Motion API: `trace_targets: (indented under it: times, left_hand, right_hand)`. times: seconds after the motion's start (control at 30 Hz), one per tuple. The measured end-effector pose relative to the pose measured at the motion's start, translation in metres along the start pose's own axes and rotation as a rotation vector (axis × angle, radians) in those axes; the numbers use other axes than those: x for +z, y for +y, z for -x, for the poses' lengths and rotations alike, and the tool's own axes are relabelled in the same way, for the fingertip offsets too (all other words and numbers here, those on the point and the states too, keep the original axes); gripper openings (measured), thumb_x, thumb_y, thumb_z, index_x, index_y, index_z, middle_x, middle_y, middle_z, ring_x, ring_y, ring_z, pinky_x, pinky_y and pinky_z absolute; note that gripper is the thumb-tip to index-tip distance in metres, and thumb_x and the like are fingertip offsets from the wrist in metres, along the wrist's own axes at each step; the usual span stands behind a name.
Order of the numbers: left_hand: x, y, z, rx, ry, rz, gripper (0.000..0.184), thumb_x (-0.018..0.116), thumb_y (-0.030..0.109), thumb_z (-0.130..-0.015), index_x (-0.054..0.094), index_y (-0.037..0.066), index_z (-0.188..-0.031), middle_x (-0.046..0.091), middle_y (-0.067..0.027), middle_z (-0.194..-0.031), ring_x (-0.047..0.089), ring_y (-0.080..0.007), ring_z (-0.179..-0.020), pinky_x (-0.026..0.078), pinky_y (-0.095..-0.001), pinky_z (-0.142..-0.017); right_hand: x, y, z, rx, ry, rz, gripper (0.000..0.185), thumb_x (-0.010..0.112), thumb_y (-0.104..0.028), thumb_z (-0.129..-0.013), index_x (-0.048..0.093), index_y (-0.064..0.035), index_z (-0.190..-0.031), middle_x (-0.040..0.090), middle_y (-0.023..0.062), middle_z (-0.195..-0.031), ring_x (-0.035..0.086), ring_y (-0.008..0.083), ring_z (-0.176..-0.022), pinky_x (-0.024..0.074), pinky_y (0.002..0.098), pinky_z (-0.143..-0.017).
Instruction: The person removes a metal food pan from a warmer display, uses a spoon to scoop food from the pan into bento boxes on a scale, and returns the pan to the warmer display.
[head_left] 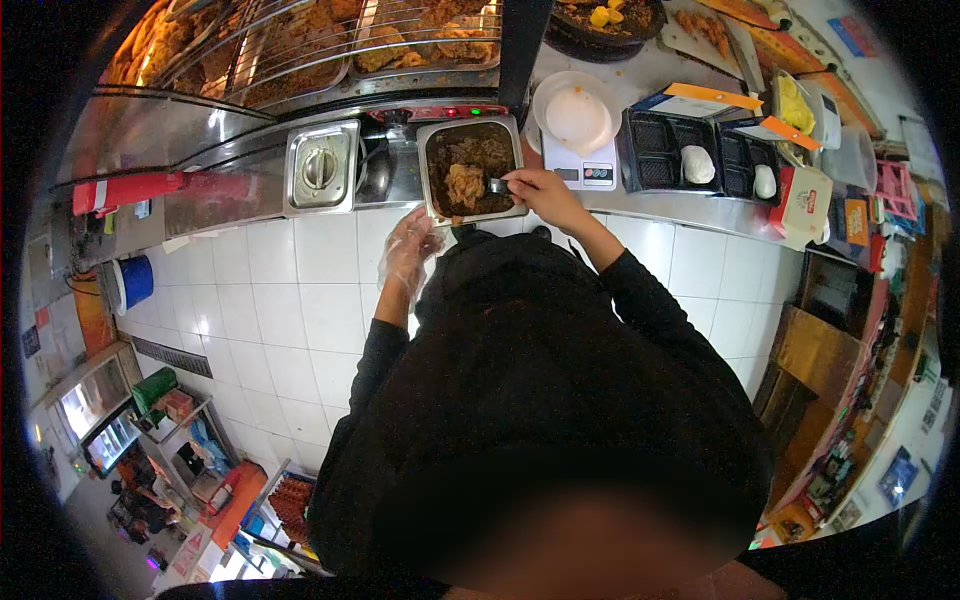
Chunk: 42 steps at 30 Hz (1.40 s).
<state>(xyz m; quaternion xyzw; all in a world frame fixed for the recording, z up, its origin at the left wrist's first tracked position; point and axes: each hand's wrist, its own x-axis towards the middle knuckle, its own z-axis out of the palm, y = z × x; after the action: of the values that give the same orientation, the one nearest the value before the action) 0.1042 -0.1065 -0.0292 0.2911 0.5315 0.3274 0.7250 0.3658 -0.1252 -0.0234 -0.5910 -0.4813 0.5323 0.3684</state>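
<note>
My right hand (545, 198) is closed on the handle of a utensil (497, 186) that reaches into a square metal pan (428, 160) of dark brown food. A lighter brown lump of food (465, 187) sits at the utensil's far end. My left hand (410, 245), in a clear plastic glove, hovers by the pan's lower left corner; its fingers are partly hidden by the glove's glare. Right of the pan, a white bowl (577, 115) rests on a white digital scale (590, 173).
A lidded metal pan (320, 168) stands to the left. Black compartment trays (650, 150) holding white mounds lie right of the scale, near a white and red box (803, 203). Behind is a wire rack (350, 50) over trays of fried food.
</note>
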Motion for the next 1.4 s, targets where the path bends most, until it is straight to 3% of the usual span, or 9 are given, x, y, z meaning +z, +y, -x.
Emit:
trace_targets:
  times: [0.17, 0.23, 0.37, 0.5, 0.77, 0.8, 0.87, 1.0, 1.4]
  left_hand:
    - [-0.011, -0.007, -0.009, -0.014, -0.034, -0.039, 0.045, 0.066, 0.023, -0.079, 0.051, 0.004, -0.117, 0.059, -0.0051, -0.081, 0.056, -0.013, -0.066, 0.049, -0.0267, -0.063]
    - [-0.01, -0.005, -0.009, -0.023, -0.034, -0.042, 0.045, 0.066, 0.024, -0.079, 0.051, 0.004, -0.117, 0.059, -0.0053, -0.082, 0.056, -0.0131, -0.067, 0.049, -0.0269, -0.063]
    - [-0.006, -0.002, -0.008, -0.031, 0.012, -0.099, 0.044, 0.064, 0.026, -0.081, 0.05, 0.004, -0.116, 0.058, -0.0059, -0.086, 0.055, -0.0139, -0.068, 0.049, -0.0274, -0.063]
    - [-0.013, -0.012, -0.014, -0.02, 0.031, -0.061, 0.043, 0.062, 0.029, -0.082, 0.05, 0.005, -0.116, 0.057, -0.0063, -0.088, 0.055, -0.0145, -0.069, 0.049, -0.028, -0.063]
    - [-0.004, -0.002, -0.019, 0.027, 0.224, 0.008, 0.044, 0.059, 0.036, -0.082, 0.05, 0.004, -0.112, 0.055, -0.008, -0.089, 0.052, -0.015, -0.068, 0.046, -0.0277, -0.061]
    - [-0.003, -0.002, -0.022, 0.025, 0.221, 0.007, 0.044, 0.059, 0.036, -0.082, 0.05, 0.004, -0.112, 0.055, -0.008, -0.089, 0.052, -0.015, -0.068, 0.046, -0.0277, -0.061]
    - [-0.003, -0.001, -0.028, 0.029, 0.218, 0.002, 0.047, 0.058, 0.038, -0.082, 0.049, 0.004, -0.113, 0.054, -0.0084, -0.088, 0.051, -0.0151, -0.068, 0.046, -0.0274, -0.061]
    - [0.004, 0.003, -0.024, 0.053, 0.223, -0.054, 0.048, 0.058, 0.039, -0.082, 0.048, 0.004, -0.113, 0.053, -0.0079, -0.087, 0.05, -0.015, -0.068, 0.046, -0.0275, -0.06]
    - [-0.002, -0.006, -0.026, 0.038, 0.187, 0.001, 0.046, 0.057, 0.038, -0.083, 0.049, 0.004, -0.113, 0.053, -0.0061, -0.089, 0.05, -0.0138, -0.068, 0.045, -0.0262, -0.059]
  right_hand:
    - [0.008, -0.008, -0.001, -0.033, -0.018, 0.194, 0.021, 0.053, -0.018, -0.084, 0.062, -0.0036, -0.096, 0.061, 0.01, -0.071, 0.059, 0.0226, -0.065, 0.0456, 0.033, -0.064]
    - [0.019, -0.014, 0.003, -0.216, 0.154, 0.594, 0.019, 0.057, -0.018, -0.079, 0.064, -0.0102, -0.095, 0.059, 0.0111, -0.085, 0.057, 0.0265, -0.081, 0.0445, 0.0384, -0.071]
    - [0.013, -0.025, 0.011, -0.301, 0.313, 0.86, 0.019, 0.061, -0.019, -0.074, 0.065, -0.0148, -0.092, 0.053, 0.0119, -0.1, 0.051, 0.0299, -0.096, 0.0409, 0.0432, -0.079]
    - [-0.031, 0.011, 0.012, -0.313, 0.726, 0.577, 0.027, 0.066, -0.016, -0.073, 0.062, -0.0122, -0.099, 0.051, 0.0135, -0.096, 0.05, 0.0283, -0.091, 0.0399, 0.0383, -0.081]
    - [-0.121, 0.095, 0.049, 0.167, 1.178, -0.301, 0.04, 0.067, -0.01, -0.073, 0.049, -0.0034, -0.107, 0.051, 0.0086, -0.09, 0.049, 0.0188, -0.081, 0.0403, 0.0279, -0.072]
    - [-0.127, 0.102, 0.052, 0.169, 1.182, -0.3, 0.04, 0.067, -0.01, -0.073, 0.049, -0.0034, -0.107, 0.051, 0.0086, -0.09, 0.049, 0.0188, -0.081, 0.0403, 0.0279, -0.072]
    - [-0.138, 0.125, 0.053, 0.273, 1.388, -0.308, 0.054, 0.068, -0.012, -0.069, 0.038, -0.0064, -0.113, 0.048, 0.0093, -0.096, 0.048, 0.0191, -0.079, 0.0406, 0.0312, -0.051]
    - [-0.16, 0.161, 0.053, 0.423, 1.557, -0.46, 0.056, 0.069, -0.013, -0.068, 0.036, -0.0044, -0.113, 0.049, 0.0149, -0.101, 0.051, 0.0256, -0.083, 0.0465, 0.0389, -0.057]
    - [-0.187, 0.134, 0.054, 0.447, 1.402, -0.449, 0.036, 0.057, -0.008, -0.072, 0.041, 0.009, -0.1, 0.055, 0.0195, -0.088, 0.059, 0.0266, -0.063, 0.0517, 0.0379, -0.043]
